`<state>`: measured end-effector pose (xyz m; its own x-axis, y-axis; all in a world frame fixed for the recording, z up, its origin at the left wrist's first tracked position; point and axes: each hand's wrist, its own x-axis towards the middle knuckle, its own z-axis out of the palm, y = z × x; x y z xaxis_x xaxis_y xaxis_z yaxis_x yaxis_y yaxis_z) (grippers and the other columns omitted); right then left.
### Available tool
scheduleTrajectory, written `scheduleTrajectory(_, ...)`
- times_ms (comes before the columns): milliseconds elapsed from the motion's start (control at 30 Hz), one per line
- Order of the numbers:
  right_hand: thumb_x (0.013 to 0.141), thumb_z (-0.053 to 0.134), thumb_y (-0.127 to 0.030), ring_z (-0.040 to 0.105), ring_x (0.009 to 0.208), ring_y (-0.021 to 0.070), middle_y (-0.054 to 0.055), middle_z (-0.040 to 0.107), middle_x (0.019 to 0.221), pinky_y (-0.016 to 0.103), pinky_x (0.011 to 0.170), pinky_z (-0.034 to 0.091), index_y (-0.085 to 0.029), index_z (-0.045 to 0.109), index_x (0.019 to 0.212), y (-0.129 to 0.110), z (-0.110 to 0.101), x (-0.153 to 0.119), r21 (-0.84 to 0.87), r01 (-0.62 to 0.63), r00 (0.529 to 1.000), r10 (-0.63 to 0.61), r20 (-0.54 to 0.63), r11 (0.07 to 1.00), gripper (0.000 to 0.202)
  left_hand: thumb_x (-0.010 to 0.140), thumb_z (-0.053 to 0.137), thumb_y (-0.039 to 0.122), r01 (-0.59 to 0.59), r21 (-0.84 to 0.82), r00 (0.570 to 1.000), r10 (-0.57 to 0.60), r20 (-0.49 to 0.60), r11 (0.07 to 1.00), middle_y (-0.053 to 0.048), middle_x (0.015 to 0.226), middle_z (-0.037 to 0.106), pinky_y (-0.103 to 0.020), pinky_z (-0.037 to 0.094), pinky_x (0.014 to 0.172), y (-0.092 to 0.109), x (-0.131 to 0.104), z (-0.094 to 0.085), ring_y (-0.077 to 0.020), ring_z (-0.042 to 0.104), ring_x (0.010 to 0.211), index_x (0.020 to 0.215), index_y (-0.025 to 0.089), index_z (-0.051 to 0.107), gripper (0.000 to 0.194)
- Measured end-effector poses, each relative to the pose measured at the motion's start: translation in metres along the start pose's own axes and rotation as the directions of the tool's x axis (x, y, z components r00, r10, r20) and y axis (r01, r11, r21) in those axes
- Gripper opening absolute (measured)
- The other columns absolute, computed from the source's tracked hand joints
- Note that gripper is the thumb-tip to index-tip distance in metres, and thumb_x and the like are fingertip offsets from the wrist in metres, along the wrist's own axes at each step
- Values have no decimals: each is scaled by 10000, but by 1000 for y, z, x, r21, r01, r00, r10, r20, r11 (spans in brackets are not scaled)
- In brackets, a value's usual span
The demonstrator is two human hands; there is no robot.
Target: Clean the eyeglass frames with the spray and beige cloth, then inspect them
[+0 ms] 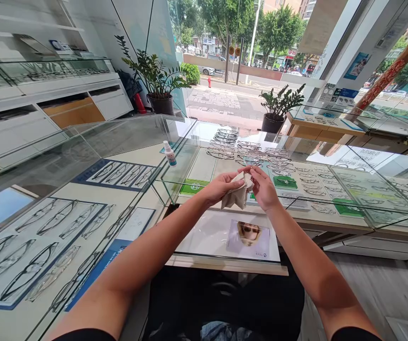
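Both of my hands meet in front of me, above the glass counter. My left hand (pixel 221 187) is closed on a beige cloth (pixel 237 195), which hangs in folds below the fingers. Close against it on the right, my right hand (pixel 263 187) pinches a small, thin item at the cloth's edge, perhaps glasses, too small to make out. A white spray bottle (pixel 170 154) stands on the glass to the left of the hands. Below the hands lies a leaflet (pixel 249 239) with a picture of a face in sunglasses.
Glass display cases with rows of eyeglasses (pixel 310 180) extend right and left. Green boxes (pixel 285 182) lie among them. Potted plants (pixel 274 111) stand by the window. The near counter edge (pixel 225 264) runs in front of my body.
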<state>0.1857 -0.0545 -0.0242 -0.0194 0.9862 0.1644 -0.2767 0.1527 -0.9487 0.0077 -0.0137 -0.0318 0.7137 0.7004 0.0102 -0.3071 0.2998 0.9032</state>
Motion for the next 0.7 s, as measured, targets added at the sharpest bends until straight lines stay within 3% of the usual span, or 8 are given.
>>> scheduleTrajectory(200,856,787,-588,619,752,174,63,821,1130,284,559,487,-263,761,994,-4,4,-2,4,-13,1000,13,-5,1000,355,720,1061,439,32,16,999,-32,5,999,-120,968,847,-274,596,807,-1,0,-3,-201,798,853,1140,126,824,575)
scheduleTrajectory(400,849,809,-542,658,803,188,62,829,1078,301,630,510,-268,759,982,-5,7,-4,41,-8,1000,8,0,999,309,710,1056,531,31,88,999,-33,24,996,-115,917,831,-257,557,746,-5,2,-6,-166,751,778,999,108,821,564)
scheduleTrajectory(700,878,777,-601,695,859,210,64,827,1129,327,679,551,-271,748,1019,2,3,-2,-3,-8,1000,8,27,1000,360,751,1024,550,3,158,999,-10,48,987,-133,952,834,-274,564,775,-4,0,-6,-186,754,834,1026,106,823,560)
